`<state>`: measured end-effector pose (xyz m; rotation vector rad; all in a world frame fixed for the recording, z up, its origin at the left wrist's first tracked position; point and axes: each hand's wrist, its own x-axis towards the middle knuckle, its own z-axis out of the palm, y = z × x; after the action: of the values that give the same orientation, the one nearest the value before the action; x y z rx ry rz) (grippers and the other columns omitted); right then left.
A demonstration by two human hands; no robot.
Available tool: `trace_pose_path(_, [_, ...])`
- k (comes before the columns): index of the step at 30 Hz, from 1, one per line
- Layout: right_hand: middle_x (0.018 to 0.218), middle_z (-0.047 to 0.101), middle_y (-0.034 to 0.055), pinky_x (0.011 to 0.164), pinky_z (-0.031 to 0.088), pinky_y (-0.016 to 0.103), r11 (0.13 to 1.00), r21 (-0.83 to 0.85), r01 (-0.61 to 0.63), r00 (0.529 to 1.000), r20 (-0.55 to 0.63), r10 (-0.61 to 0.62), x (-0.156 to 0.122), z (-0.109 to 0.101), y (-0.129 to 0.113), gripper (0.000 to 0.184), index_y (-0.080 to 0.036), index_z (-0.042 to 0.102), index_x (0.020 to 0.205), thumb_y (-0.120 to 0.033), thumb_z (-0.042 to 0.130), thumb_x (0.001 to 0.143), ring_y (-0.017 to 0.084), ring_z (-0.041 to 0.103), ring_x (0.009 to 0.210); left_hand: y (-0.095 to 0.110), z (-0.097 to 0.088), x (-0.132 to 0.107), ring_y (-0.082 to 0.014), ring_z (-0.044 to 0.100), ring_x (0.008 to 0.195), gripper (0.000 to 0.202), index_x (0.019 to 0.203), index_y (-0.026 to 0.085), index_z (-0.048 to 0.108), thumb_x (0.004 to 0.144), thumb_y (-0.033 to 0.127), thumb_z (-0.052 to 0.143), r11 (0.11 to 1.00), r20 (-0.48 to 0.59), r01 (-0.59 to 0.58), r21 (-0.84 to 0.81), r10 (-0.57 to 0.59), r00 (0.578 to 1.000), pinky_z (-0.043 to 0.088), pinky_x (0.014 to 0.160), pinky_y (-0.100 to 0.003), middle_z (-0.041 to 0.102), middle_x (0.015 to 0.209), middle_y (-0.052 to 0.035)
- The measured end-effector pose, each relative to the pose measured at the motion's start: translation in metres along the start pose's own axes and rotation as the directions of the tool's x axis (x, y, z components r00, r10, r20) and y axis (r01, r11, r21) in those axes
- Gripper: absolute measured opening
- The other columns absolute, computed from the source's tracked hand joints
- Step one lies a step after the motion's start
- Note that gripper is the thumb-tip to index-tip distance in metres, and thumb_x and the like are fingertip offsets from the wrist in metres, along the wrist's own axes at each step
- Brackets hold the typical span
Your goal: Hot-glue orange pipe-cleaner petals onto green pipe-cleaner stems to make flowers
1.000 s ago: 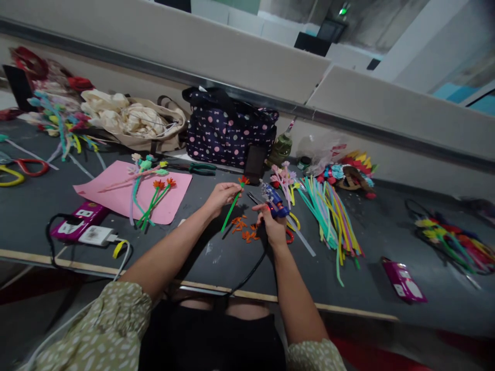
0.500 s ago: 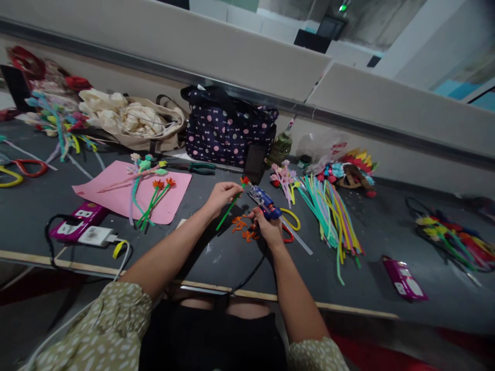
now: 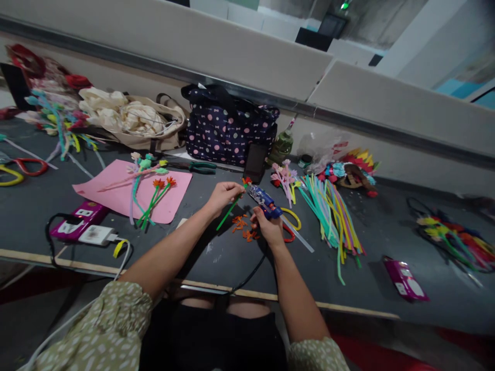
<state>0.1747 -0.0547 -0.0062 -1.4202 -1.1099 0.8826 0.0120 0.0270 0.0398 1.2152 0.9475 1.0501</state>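
Note:
My left hand (image 3: 225,196) pinches a green pipe-cleaner stem (image 3: 229,215) with a small orange-red flower head (image 3: 246,181) at its top. Wrapped round a blue hot glue gun (image 3: 263,200) is my right hand (image 3: 267,226); a clear glue stick (image 3: 299,237) sticks out of its back. The gun's nozzle is close to the flower head; whether they touch I cannot tell. Short orange pipe-cleaner pieces (image 3: 240,223) lie on the table between my hands. Two finished orange flowers (image 3: 158,184) with green stems rest on a pink sheet (image 3: 112,180) to the left.
Behind stand a dark patterned bag (image 3: 228,129), a phone (image 3: 255,161) and a green bottle (image 3: 283,146). Bundled pipe cleaners (image 3: 328,211) lie right, beyond scissors (image 3: 291,219) partly under the glue gun. Purple power strips (image 3: 87,219) and pliers (image 3: 201,167) are also on the table (image 3: 209,263).
Almost nothing differs. Both hands keep their holds, and the flower head and the glue gun's nozzle stay close together.

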Motion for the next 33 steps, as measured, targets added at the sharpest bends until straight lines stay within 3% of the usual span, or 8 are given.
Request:
trace_pose_path(10, [0.057,0.063,-0.0021,0.040,0.046,0.026,0.997,0.011,-0.075,0.995,-0.072,0.076,-0.001,0.002,-0.005,0.053,-0.019,0.065,0.083,-0.067,0.077,0.065,0.013,0.056,0.042,-0.002,0.000,0.001,-0.0072,0.041,0.049,0.025,0.070,0.014,0.072,0.068,0.039,0.071,1.000,0.011,-0.020,-0.018,0.020,1.000,0.030,0.050,-0.021,0.063,0.060,-0.0010])
trace_pose_path(22, [0.050,0.060,-0.0025,0.040,0.046,0.026,0.999,-0.020,-0.034,0.999,-0.017,0.034,-0.004,0.000,-0.016,0.052,-0.019,0.066,0.082,-0.067,0.076,0.066,0.014,0.055,0.040,-0.001,-0.001,0.001,-0.0069,0.041,0.049,0.026,0.070,0.013,0.072,0.068,0.039,0.072,0.999,0.018,-0.009,-0.032,0.010,1.000,0.029,0.050,-0.021,0.063,0.060,-0.0013])
trace_pose_path(33, [0.057,0.063,-0.0012,0.042,0.046,0.024,0.998,-0.047,-0.039,0.999,0.026,0.040,-0.004,-0.001,-0.014,0.052,-0.018,0.066,0.086,-0.066,0.074,0.068,0.014,0.057,0.043,-0.002,0.000,0.002,-0.0075,0.041,0.049,0.026,0.069,0.015,0.073,0.067,0.040,0.073,0.999,0.001,-0.015,-0.037,0.015,1.000,0.029,0.049,-0.022,0.064,0.060,-0.0018])
